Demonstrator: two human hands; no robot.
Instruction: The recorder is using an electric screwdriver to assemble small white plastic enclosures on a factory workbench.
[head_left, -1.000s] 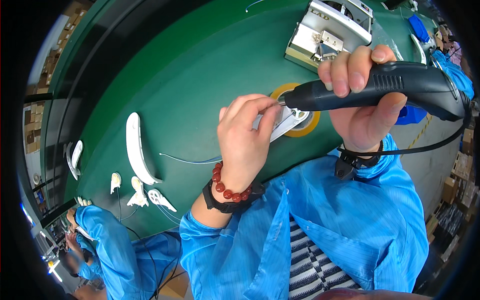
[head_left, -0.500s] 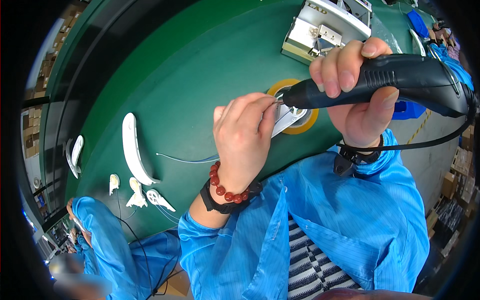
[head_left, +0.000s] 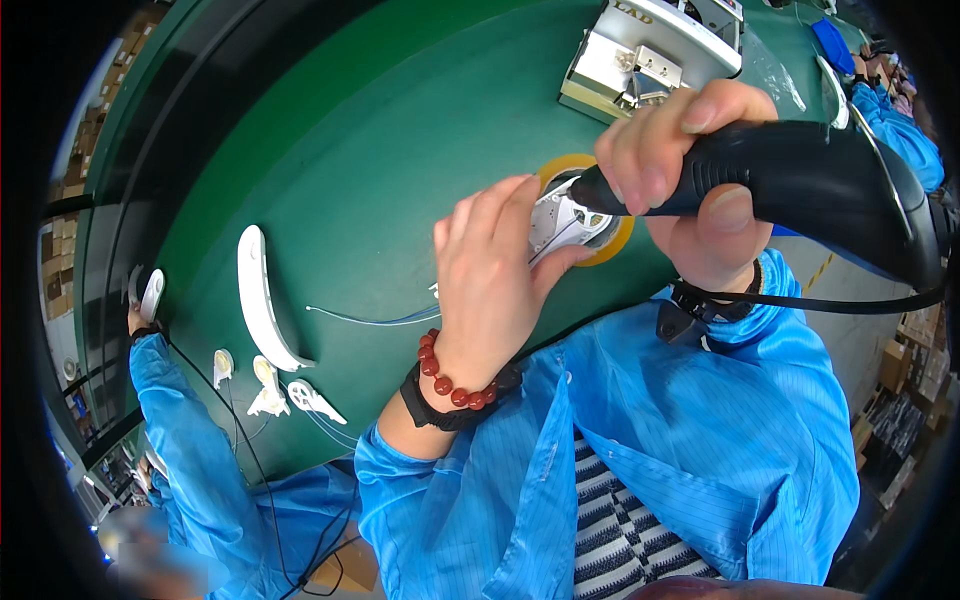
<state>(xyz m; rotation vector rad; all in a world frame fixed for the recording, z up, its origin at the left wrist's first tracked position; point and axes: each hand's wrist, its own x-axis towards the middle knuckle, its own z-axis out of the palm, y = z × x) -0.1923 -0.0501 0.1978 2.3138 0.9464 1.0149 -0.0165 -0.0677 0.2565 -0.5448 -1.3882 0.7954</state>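
My right hand (head_left: 650, 150) is wrapped round a black electric screwdriver (head_left: 810, 175) with a cable at its rear end. Its tip points left and meets a white plastic part (head_left: 560, 225), apparently at the part's upper end. Against a roll of yellow tape (head_left: 626, 240) lies that part, its round spoked end towards the right. My left hand (head_left: 485, 245) steadies the part, thumb along its lower edge and fingers along its left side, hiding some of it. Thin wires (head_left: 380, 322) trail out to the left from beneath my left hand.
A long curved white cover (head_left: 258, 290) lies left on the green table, with small white parts (head_left: 268, 385) and wires nearer me. At far left a co-worker's hand (head_left: 138, 318) is by a white piece (head_left: 152, 295). A metal-and-white machine (head_left: 650, 60) stands at the back right.
My left fingers have left the screwdriver tip and now hold the white part. The screwdriver's tip has come down onto the part. The co-worker's arm has reached farther forward.
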